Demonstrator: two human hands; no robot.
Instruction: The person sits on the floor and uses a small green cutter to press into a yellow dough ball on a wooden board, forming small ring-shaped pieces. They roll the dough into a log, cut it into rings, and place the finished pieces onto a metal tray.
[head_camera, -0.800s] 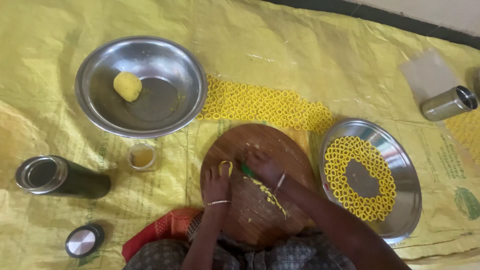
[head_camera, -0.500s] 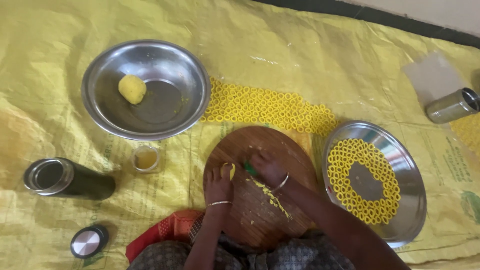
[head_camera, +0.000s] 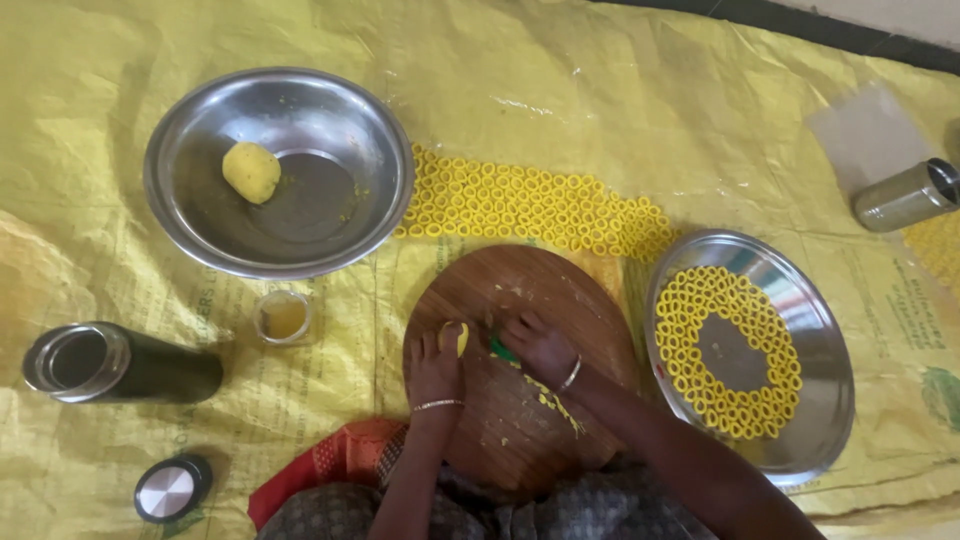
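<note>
L hand (head_camera: 436, 368) rests on the round wooden board (head_camera: 560, 300), fingers curled around a small yellow dough piece (head_camera: 461, 339), pinching it at the board's left-centre; a thin bangle sits on the wrist. R hand (head_camera: 538, 347) is just beside it, fingers bent and gripping a small green tool (head_camera: 503, 351) w/ the tip down on the wood, btwn the two hands. A short trail of yellow dough crumbs (head_camera: 553, 401) runs along the board next to the R forearm. Board lies on a yellow woven sheet (head_camera: 640, 110) that covers the whole floor area. Just past the board's far edge, rows of yellow dough rings (head_camera: 530, 206) lie straight on the sheet. To the right, touching-close to the board, a steel plate (head_camera: 825, 410) holds more rings arranged in a circle w/ a bare centre. Far left, a big steel bowl (head_camera: 200, 230) holds one yellow dough ball (head_camera: 250, 171). Near the bowl's near rim, a small glass cup (head_camera: 284, 316) w/ yellowish liquid. Further left, a dark steel flask (head_camera: 120, 364) lies on its side, open mouth facing left; its cap (head_camera: 172, 489) sits apart, nearer the person. A steel tumbler (head_camera: 905, 196) lies tipped at far right.
</note>
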